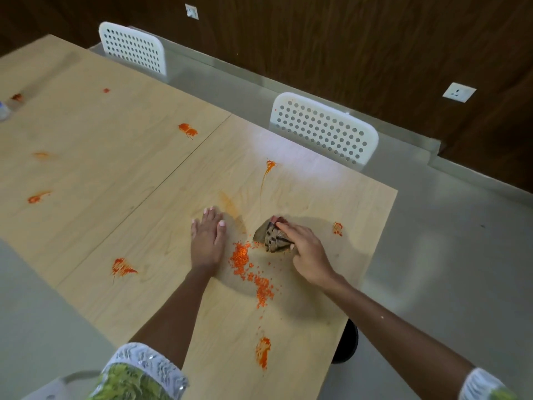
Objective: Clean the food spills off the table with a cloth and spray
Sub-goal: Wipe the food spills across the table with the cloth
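Observation:
My right hand grips a bunched brown patterned cloth and presses it onto the light wooden table. Just left of the cloth lies a trail of orange crumbs running toward the near edge. My left hand rests flat on the table, fingers straight, beside the crumbs. Orange smears dot the surface: one near the far edge, one at the right, one at the left front, one near the front edge. The tip of a spray bottle shows at the left edge.
More orange stains lie on the adjoining table section on the left. Two white perforated chairs stand along the far side. Grey floor surrounds the table; a dark wood wall with sockets stands behind.

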